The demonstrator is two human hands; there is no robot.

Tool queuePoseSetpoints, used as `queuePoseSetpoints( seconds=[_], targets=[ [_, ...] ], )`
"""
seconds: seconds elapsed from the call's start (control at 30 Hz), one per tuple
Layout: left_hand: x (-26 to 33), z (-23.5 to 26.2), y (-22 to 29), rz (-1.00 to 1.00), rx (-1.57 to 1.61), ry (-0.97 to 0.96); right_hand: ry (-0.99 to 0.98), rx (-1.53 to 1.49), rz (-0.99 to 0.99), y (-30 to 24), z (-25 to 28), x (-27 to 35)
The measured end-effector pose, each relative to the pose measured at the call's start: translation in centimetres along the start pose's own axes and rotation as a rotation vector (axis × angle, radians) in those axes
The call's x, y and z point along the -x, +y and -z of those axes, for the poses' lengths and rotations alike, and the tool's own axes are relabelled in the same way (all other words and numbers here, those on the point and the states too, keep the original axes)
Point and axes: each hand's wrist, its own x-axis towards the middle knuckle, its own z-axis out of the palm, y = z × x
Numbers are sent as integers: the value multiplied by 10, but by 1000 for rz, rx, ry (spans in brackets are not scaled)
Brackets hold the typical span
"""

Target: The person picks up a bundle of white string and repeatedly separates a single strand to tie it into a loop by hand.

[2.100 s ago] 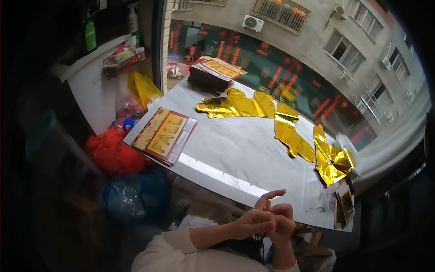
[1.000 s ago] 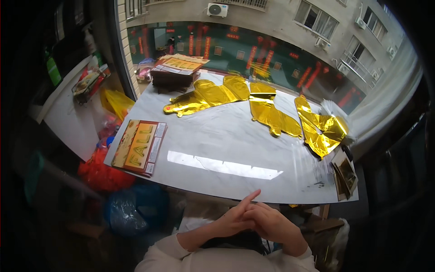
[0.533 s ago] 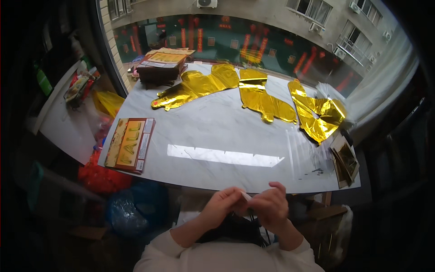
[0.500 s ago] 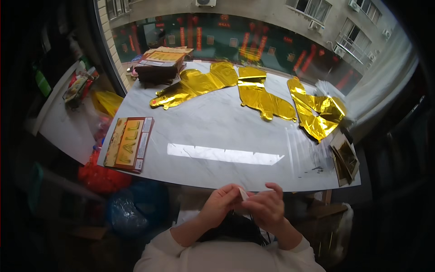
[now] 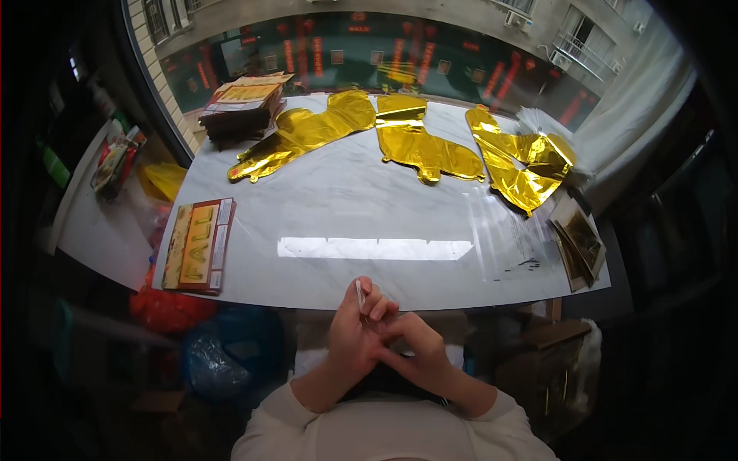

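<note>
My left hand (image 5: 350, 342) is raised just off the table's near edge, its fingers curled. Between its thumb and forefinger sits a small thin white strip (image 5: 359, 293). My right hand (image 5: 419, 353) presses against the left palm with bent fingers; its fingertips tuck in at the left hand's fingers, and what they grip is hidden. Beyond both hands, flat gold foil balloons lie across the far half of the marbled table (image 5: 346, 280): a long one (image 5: 311, 138) at left, another (image 5: 430, 150) in the middle and a bent one (image 5: 530, 177) at right.
Printed packets (image 5: 192, 246) lie at the table's left edge. Behind them rises a packet stack (image 5: 240, 111). Clear plastic sleeves (image 5: 500, 238) and gold-brown flat pieces (image 5: 580, 242) occupy the right side. Below the table are a red bag (image 5: 169, 311) and a blue bag (image 5: 231, 353).
The left hand has turned more upright, the white strip now at its thumb. The right hand has lowered and closed in against the left palm. The whole view has shifted slightly.
</note>
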Motion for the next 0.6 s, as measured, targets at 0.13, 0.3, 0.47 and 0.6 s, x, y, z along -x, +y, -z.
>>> queuePoseSetpoints(
  seconds=[0.13, 0.3, 0.47, 0.6],
  targets=[
    [0, -8, -8, -69, -45, 8, 115, -82, -145, 6, -3, 5],
    [1, -4, -14, -50, -190, -29, 132, -86, -222, 8, 5, 2],
    [8, 7, -20, -76, -495, -52, 54, -40, -145, 15, 12, 2],
    [8, 3, -13, -290, -1140, -219, 1, -296, -302, 21, 13, 14]
  ],
)
